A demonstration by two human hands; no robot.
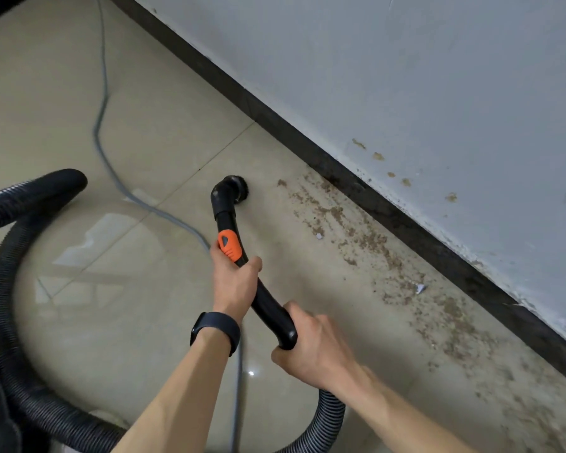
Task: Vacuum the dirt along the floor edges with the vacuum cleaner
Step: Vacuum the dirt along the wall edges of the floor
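Left hand (234,282) and right hand (314,348) each have their grip clamped round the vacuum wand (268,305). Its brush nozzle (231,191) is down at the floor (144,142) near the baseboard (406,210), beside which the dirt (366,243) lies. Best to sweep slowly along the baseboard, bristles flat.

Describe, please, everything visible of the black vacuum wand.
The vacuum wand is a curved tube of glossy black plastic with an orange slider on top. Its angled elbow ends in a round brush head, resting on the beige tiled floor just short of the dirt. The left hand grips it below the slider; the right hand grips its rear end, where the ribbed hose joins.
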